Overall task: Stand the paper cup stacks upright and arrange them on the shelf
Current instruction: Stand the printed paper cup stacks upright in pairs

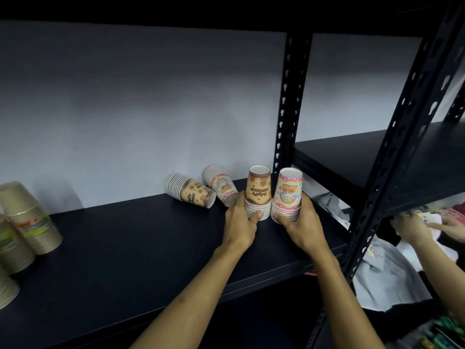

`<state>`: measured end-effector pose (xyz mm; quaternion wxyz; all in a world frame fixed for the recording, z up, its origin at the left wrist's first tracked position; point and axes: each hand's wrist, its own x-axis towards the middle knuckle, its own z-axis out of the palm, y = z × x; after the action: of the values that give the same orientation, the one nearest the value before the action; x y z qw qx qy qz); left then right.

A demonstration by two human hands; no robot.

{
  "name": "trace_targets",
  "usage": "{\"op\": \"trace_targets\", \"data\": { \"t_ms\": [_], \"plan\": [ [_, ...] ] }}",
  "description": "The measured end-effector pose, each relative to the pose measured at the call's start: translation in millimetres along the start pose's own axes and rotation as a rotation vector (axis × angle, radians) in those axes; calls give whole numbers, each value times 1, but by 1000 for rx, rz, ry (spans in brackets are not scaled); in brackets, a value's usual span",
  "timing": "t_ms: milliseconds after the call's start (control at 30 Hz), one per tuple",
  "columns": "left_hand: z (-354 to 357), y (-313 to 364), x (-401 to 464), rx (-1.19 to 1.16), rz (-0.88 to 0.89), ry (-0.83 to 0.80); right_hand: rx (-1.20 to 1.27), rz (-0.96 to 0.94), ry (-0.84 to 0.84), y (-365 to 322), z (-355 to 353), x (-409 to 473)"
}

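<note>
Two paper cup stacks stand rim-down side by side on the black shelf [130,238]. My left hand [240,222] grips the base of the brown-patterned stack [259,190]. My right hand [300,227] grips the base of the pink-patterned stack [289,192]. Behind them, near the wall, a second brown stack [191,193] and a second pink stack [220,183] lie on their sides, touching each other.
Several stacks of green-brown paper cups [27,220] stand at the shelf's far left. A black perforated upright [289,102] bounds the shelf on the right. Beyond it, another person's hands [412,227] handle cloth and packets on a lower shelf.
</note>
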<state>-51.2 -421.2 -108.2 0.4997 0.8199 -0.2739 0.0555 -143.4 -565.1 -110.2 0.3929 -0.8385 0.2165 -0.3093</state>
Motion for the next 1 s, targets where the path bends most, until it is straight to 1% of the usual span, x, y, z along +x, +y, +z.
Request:
{"op": "trace_targets", "data": {
  "t_ms": [367, 500, 600, 700, 767, 833, 933, 1000],
  "plan": [
    [-10, 2, -13, -76, -107, 21, -35, -28, -8, 0, -4, -2],
    [-18, -1, -26, -58, -93, 3, -14, -1, 74, -6, -7, -10],
    [-30, -4, -35, -25, -48, -13, 13, 22, 162, -12, -10, -21],
    [-48, -14, -41, 42, 21, -33, 59, -30, 241, -19, -6, -43],
    [-63, -23, -40, 101, 53, -23, 39, -107, 270, -26, 2, -55],
    [-78, -29, -36, 153, 70, -13, 22, -205, 217, -37, 13, -63],
    [-98, -34, -23, 242, 140, 14, 43, -318, -25, -63, 34, -64],
    [-111, -40, -9, 343, 189, 10, -29, -373, -160, -76, 55, -55]
  ]
}}
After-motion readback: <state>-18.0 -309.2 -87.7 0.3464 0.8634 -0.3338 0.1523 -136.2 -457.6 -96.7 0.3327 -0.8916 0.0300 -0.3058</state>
